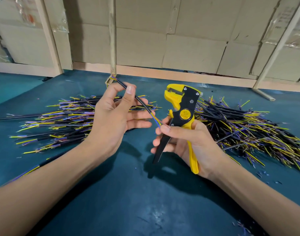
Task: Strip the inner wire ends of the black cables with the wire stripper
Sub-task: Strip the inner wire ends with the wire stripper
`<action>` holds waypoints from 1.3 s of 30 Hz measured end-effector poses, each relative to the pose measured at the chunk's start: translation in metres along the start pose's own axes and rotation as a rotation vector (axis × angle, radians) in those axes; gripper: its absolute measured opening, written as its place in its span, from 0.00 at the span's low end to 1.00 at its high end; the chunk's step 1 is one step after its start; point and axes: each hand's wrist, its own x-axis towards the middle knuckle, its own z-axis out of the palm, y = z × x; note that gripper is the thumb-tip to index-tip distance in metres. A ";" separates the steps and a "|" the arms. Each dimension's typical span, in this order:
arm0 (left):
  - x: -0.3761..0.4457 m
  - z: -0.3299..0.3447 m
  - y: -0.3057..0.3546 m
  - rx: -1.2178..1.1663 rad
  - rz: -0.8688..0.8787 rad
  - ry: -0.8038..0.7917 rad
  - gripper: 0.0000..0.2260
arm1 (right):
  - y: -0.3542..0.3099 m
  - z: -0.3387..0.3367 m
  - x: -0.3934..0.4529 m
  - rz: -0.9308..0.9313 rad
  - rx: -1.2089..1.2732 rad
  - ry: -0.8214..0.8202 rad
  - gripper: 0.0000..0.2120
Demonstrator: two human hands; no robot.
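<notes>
The right hand (185, 142) grips the yellow-and-black wire stripper (181, 113) upright above the teal tabletop (128, 193) — thumb and forefinger also pinch the coloured inner wires of a black cable (142, 103). Left of the stripper, the left hand (115, 113) pinches that cable's middle, other fingers relaxed — cable heaps lie on either side.

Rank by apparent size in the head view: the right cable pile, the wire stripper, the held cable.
1. Right cable pile, largest by far.
2. Wire stripper.
3. Held cable, thinnest; its length looks near the stripper's, so that ranking is unsure.
</notes>
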 end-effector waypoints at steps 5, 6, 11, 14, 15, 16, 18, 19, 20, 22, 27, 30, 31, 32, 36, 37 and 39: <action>-0.002 -0.002 -0.002 -0.033 -0.063 -0.154 0.12 | 0.003 0.003 0.001 -0.031 -0.053 0.021 0.10; -0.002 -0.002 -0.003 -0.064 -0.085 -0.196 0.16 | 0.003 0.003 0.001 -0.033 -0.053 0.021 0.10; -0.004 -0.002 -0.003 -0.190 -0.207 -0.295 0.29 | 0.003 0.001 0.001 -0.044 -0.037 0.033 0.11; -0.004 -0.002 -0.002 -0.211 -0.250 -0.357 0.25 | 0.002 0.001 0.000 -0.050 0.010 0.021 0.11; -0.003 -0.002 -0.001 -0.211 -0.256 -0.372 0.23 | 0.002 0.001 0.000 -0.048 0.020 0.018 0.11; -0.003 -0.002 0.000 -0.214 -0.263 -0.379 0.22 | 0.002 0.001 0.000 -0.046 0.025 0.019 0.12; -0.002 -0.001 0.002 -0.211 -0.275 -0.371 0.22 | 0.002 0.001 0.001 -0.043 0.026 0.036 0.12; -0.002 0.000 0.002 -0.195 -0.278 -0.359 0.22 | 0.002 0.000 0.001 -0.043 0.023 0.050 0.12; -0.001 0.000 0.001 -0.173 -0.279 -0.349 0.23 | 0.001 0.000 0.001 -0.046 0.019 0.062 0.12; -0.002 -0.001 0.000 -0.137 -0.284 -0.335 0.22 | 0.001 -0.002 0.002 -0.049 0.005 0.084 0.12; -0.001 -0.004 0.001 -0.120 -0.304 -0.339 0.19 | 0.000 -0.005 0.005 -0.050 0.012 0.121 0.06; 0.003 -0.006 0.004 -0.160 -0.269 -0.283 0.17 | -0.002 -0.007 0.005 -0.025 0.038 0.137 0.10; 0.004 -0.007 0.005 -0.183 -0.256 -0.267 0.17 | -0.002 -0.008 0.005 -0.023 0.032 0.126 0.10; 0.005 -0.008 0.006 -0.202 -0.245 -0.255 0.17 | -0.001 -0.008 0.004 -0.023 0.023 0.102 0.09; 0.006 -0.008 0.009 -0.258 -0.222 -0.231 0.16 | 0.004 -0.006 0.000 -0.022 0.000 -0.048 0.06; 0.006 -0.007 0.010 -0.272 -0.220 -0.220 0.15 | 0.005 -0.006 -0.001 -0.021 -0.007 -0.078 0.07; 0.006 -0.006 0.012 -0.301 -0.221 -0.189 0.14 | 0.007 -0.006 -0.002 -0.030 -0.039 -0.116 0.08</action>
